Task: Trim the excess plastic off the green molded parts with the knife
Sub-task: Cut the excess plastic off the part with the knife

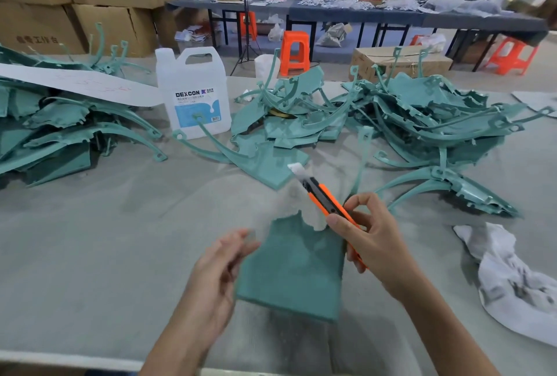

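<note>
A flat green molded part (294,267) is held just above the grey table, blurred by motion, with a long thin arm rising from its upper right. My left hand (220,264) holds its left edge, fingers lightly curled against it. My right hand (373,237) grips an orange and black utility knife (327,199) at the part's upper right corner. The blade is extended and points up and to the left.
Piles of green molded parts lie at the left (54,131), centre (289,116) and right (437,122). A white DEXCON jug (193,95) stands behind. A crumpled white rag (518,285) lies at the right. Cardboard boxes, orange stools and people at tables fill the background.
</note>
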